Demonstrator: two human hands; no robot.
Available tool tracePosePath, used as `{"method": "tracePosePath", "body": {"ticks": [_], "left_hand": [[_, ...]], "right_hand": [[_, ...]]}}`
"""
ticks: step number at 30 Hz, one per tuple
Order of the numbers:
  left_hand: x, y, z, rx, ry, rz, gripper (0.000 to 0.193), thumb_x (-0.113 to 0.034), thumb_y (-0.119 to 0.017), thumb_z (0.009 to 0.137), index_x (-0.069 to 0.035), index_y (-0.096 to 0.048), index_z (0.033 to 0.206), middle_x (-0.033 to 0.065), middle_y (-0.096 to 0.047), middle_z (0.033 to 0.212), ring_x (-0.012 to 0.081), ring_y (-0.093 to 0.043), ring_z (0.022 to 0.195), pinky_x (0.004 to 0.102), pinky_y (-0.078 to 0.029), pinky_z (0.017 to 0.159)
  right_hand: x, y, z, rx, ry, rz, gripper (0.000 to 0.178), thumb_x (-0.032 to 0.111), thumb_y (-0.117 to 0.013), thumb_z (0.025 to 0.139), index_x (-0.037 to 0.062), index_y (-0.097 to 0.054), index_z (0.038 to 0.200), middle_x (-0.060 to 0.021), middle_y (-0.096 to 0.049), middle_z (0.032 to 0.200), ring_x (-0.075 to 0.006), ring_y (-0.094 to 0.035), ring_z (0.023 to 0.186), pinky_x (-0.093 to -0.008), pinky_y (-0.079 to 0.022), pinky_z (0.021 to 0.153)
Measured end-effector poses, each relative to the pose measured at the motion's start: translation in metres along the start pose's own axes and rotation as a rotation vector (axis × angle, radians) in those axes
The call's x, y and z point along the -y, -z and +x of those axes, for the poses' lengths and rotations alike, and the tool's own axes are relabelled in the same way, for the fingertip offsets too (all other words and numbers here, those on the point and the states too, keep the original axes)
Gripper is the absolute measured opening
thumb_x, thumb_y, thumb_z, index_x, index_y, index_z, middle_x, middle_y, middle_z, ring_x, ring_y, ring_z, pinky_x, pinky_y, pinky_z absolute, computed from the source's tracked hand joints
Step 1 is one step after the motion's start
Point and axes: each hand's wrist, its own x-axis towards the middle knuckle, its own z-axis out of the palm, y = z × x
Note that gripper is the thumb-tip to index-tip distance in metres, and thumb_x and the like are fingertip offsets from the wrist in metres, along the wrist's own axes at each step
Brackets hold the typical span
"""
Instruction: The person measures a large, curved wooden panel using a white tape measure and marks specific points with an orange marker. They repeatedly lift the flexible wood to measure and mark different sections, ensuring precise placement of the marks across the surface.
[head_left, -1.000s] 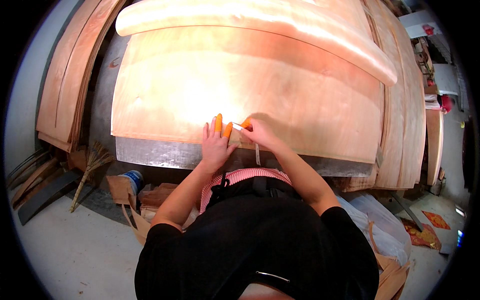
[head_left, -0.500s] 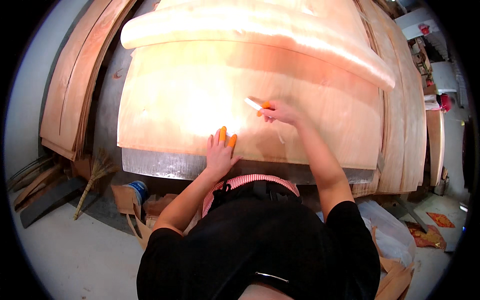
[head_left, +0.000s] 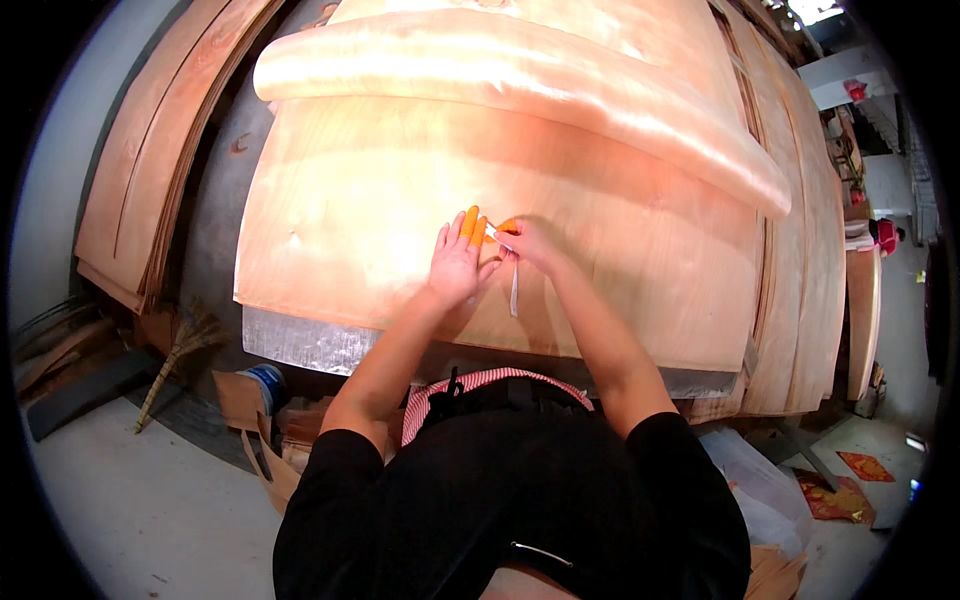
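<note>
A broad sheet of pale wood veneer (head_left: 350, 200) lies in front of me, its far part curled over into a long roll (head_left: 520, 75). My left hand (head_left: 459, 265) rests on the sheet, palm down, fingers stretched out, with orange covers on two fingertips. Just beside those fingertips, my right hand (head_left: 530, 246) pinches a narrow white strip (head_left: 514, 292) that looks like tape; its tail hangs toward me. Orange covers show on the right fingers too. The strip's other end lies between the two hands, partly hidden by fingers.
A grey metal edge (head_left: 300, 336) shows under the sheet's near side. Stacks of veneer stand at left (head_left: 150, 130) and right (head_left: 800, 260). On the floor are a straw broom (head_left: 165, 370), a blue-and-white bucket (head_left: 268, 380) and clear plastic (head_left: 755, 480).
My left hand has slid forward and slightly right over the sheet. My right hand has come left and a little nearer, bringing the white strip beside the left fingertips.
</note>
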Motion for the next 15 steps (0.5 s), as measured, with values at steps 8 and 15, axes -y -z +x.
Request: {"method": "tracePosePath", "body": {"ticks": [8, 15], "left_hand": [[0.002, 0.0, 0.002, 0.091, -0.04, 0.086, 0.072, -0.044, -0.056, 0.079, 0.0, -0.034, 0.132, 0.0159, -0.028, 0.14, 0.0302, -0.023, 0.131, 0.0479, -0.019, 0.105], [-0.011, 0.015, 0.016, 0.376, 0.027, 0.336, 0.075, -0.052, -0.046, 0.082, 0.001, -0.032, 0.133, 0.0165, -0.028, 0.14, 0.0276, -0.012, 0.135, 0.0495, -0.003, 0.108]], "right_hand": [[-0.005, 0.002, 0.0, -0.025, 0.14, -0.131, 0.014, 0.016, -0.055, 0.084, 0.0026, -0.057, 0.088, -0.0024, -0.057, 0.067, -0.0088, -0.051, 0.056, -0.0221, -0.042, 0.051], [-0.003, 0.031, 0.014, 0.039, 0.056, -0.567, 0.014, 0.018, -0.058, 0.08, 0.0038, -0.06, 0.078, -0.0051, -0.058, 0.062, -0.0125, -0.055, 0.056, -0.0284, -0.045, 0.052]]}}
